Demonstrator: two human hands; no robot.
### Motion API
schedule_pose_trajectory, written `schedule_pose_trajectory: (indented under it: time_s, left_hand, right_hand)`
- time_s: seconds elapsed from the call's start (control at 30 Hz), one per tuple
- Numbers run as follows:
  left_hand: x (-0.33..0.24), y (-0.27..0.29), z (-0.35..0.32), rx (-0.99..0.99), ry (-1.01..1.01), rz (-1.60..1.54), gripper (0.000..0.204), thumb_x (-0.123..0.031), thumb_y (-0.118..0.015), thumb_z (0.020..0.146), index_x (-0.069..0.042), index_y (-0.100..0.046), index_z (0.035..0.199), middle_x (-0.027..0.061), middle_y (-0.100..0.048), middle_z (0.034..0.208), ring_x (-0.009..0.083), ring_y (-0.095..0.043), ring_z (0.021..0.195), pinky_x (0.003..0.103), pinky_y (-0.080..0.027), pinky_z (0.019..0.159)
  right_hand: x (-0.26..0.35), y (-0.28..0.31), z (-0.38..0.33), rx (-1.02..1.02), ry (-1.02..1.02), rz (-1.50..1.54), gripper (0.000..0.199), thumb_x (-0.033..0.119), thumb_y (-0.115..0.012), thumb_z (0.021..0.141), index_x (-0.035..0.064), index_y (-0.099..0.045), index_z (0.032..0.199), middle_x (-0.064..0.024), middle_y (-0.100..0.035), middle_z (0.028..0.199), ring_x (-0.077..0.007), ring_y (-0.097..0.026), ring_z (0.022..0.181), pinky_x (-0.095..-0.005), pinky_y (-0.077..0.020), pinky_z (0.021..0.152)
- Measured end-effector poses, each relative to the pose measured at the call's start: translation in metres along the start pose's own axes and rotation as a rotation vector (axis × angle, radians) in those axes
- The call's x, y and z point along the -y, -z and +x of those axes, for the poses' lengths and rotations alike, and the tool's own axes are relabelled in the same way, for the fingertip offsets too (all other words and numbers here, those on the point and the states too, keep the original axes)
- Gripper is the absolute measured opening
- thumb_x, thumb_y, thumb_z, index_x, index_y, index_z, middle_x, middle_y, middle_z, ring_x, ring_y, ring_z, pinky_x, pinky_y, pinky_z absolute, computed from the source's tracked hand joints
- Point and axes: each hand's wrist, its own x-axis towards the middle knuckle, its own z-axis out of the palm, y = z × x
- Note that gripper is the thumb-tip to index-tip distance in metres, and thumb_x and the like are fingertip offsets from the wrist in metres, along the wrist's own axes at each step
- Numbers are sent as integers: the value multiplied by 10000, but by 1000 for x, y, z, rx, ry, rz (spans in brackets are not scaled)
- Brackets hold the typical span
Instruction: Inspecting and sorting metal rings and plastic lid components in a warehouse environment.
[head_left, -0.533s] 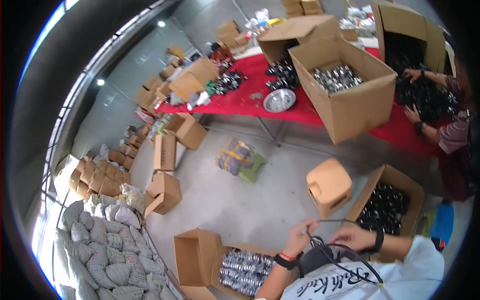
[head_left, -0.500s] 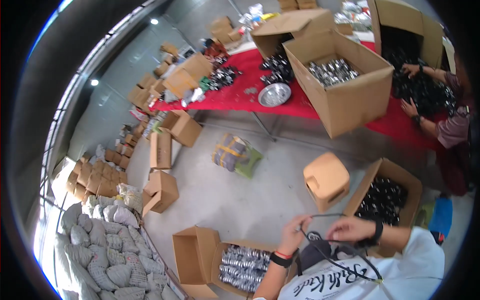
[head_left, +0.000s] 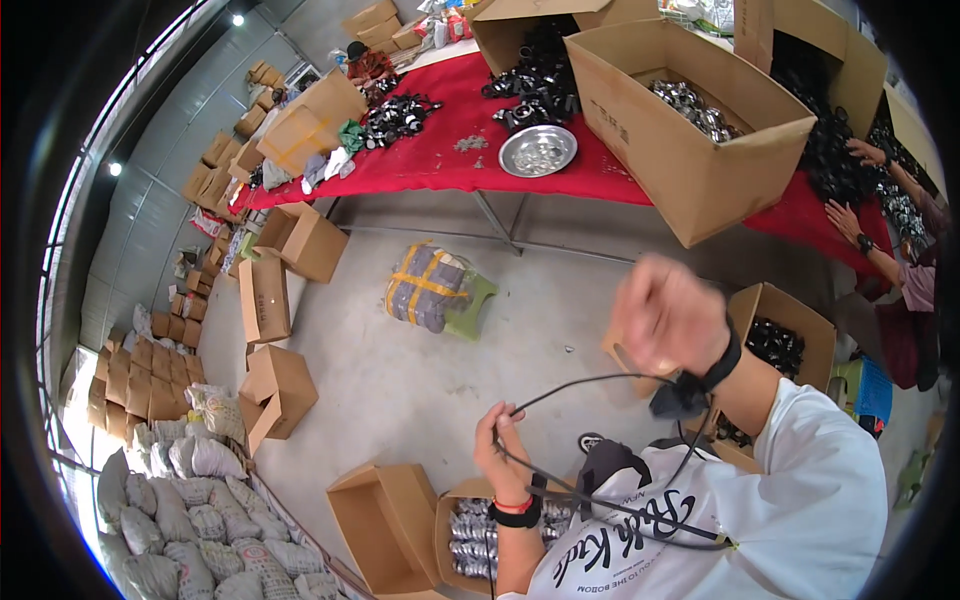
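Observation:
A thin black cable (head_left: 585, 381) runs in loops in front of my white shirt. My left hand (head_left: 503, 455) has its fingers closed on the cable at the lower middle. My right hand (head_left: 670, 315) is raised higher and to the right, its fingers curled but smeared by motion, so I cannot see whether they hold anything. Below my right wrist, next to its black band, hangs a small black block-like piece (head_left: 680, 397) that the cable meets. Under my left forearm stands an open carton (head_left: 445, 530) of shiny silver metal parts in rows.
A red-covered table (head_left: 420, 185) bears a large carton (head_left: 690, 170), a metal bowl (head_left: 538, 152) and heaps of black parts. At right a co-worker's hands (head_left: 845, 220) touch a black heap. A stool (head_left: 620, 345), a strapped bundle (head_left: 425, 287) and filled sacks (head_left: 190, 520) stand on the floor.
My right hand has risen and moved away from my left hand, drawing the cable loop wider. My left hand has shifted left. The view has turned, so the surroundings appear further left.

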Motion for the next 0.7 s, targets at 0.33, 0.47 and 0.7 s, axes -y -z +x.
schedule_pose_trajectory:
  time_s: [0.33,0.47,0.7]
  left_hand:
    - [35,72,78,214,256,-387,173,-41,-516,857,21,-520,1019,114,-613,886,179,-595,791,286,-454,759]
    - [35,65,106,688,283,-426,577,10,-603,772,34,-334,1281,173,-434,1254,265,-435,1174,337,-349,963]
    - [115,111,171,704,357,-179,556,-186,-598,828,29,-347,1275,189,-516,1171,230,-508,1099,303,-380,925]
  right_hand:
    - [-14,54,160,-578,333,-372,218,232,-450,890,47,-561,859,-25,-541,677,-117,-495,572,-239,-404,510]
    - [-90,139,160,-37,-109,-1944,230,209,-545,796,11,-545,913,-125,-603,747,-280,-592,673,-378,-485,618]
    - [-166,272,144,-169,-869,-1780,381,343,-548,772,43,-581,1004,-160,-629,896,-331,-589,865,-400,-460,768]
